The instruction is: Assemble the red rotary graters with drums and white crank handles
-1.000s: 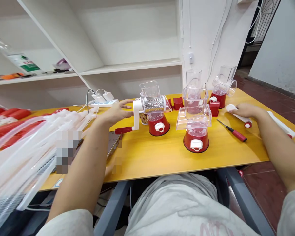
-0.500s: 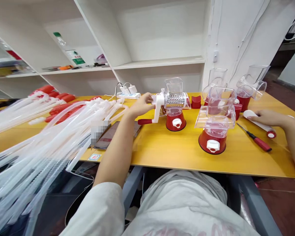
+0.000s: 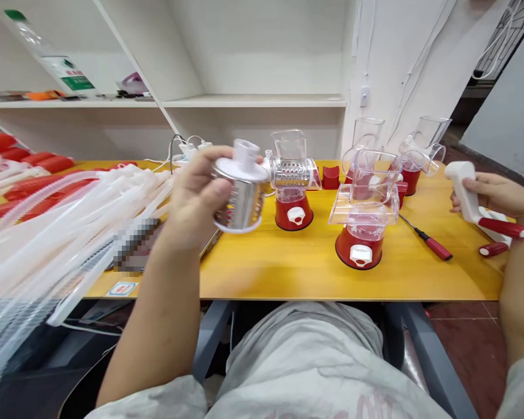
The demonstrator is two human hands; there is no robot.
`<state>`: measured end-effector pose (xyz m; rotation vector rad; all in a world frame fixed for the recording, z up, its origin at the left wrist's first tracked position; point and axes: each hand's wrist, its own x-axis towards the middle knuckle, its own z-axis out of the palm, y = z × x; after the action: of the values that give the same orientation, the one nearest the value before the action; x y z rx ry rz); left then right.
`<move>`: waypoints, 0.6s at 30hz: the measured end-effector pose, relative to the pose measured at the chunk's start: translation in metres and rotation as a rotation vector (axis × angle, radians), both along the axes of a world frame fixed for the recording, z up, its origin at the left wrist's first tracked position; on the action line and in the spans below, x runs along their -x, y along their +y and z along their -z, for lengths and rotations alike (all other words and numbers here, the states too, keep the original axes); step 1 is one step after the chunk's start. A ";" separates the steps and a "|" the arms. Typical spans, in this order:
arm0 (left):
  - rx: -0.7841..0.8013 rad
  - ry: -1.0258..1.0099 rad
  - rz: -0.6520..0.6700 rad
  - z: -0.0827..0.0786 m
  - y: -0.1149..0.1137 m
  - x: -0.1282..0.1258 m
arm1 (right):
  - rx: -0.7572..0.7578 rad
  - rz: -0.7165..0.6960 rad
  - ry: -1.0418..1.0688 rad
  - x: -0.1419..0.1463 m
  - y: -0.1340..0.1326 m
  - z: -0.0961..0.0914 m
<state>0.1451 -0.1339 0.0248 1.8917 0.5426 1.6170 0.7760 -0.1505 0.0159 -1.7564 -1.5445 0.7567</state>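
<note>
My left hand (image 3: 194,201) grips a grater drum (image 3: 247,203), a shiny metal cylinder with white plastic ends, raised above the table with its stem upward. Behind it, a rotary grater (image 3: 293,201) with a red base and clear hopper has another metal drum inside; its left side is partly hidden. On the right, my right hand (image 3: 491,195) holds a white crank handle (image 3: 466,192) with a red grip, above the table. Another white crank (image 3: 500,230) with a red grip lies beneath that hand. A second grater body (image 3: 367,212) stands nearer, no drum visible in its clear housing.
A red-handled screwdriver (image 3: 434,245) lies right of the nearer grater body. More clear housings on red bases (image 3: 413,179) stand behind. Long translucent strips (image 3: 91,227) and red pieces (image 3: 55,162) cover the left. A power strip (image 3: 187,152) sits at the back.
My left hand has lifted a grater drum from beside the rotary grater. My right hand has raised a crank handle off the table. The view has shifted to the right.
</note>
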 end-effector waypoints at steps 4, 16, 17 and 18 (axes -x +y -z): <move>0.034 0.245 -0.023 0.012 -0.015 -0.040 | -0.185 -0.278 0.512 0.018 0.007 -0.003; 0.151 0.485 0.014 0.025 0.003 -0.076 | -0.484 -0.516 0.652 0.159 0.012 0.033; 0.131 0.517 0.016 0.021 0.007 -0.077 | -0.494 -0.499 0.644 0.161 0.012 0.037; 0.112 0.549 0.024 0.017 0.011 -0.077 | -0.503 -0.483 0.638 0.162 0.012 0.040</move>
<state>0.2222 -0.1231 0.0083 2.2419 0.8083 1.0127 0.6135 -0.1386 -0.0236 -0.6825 -1.5244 0.9360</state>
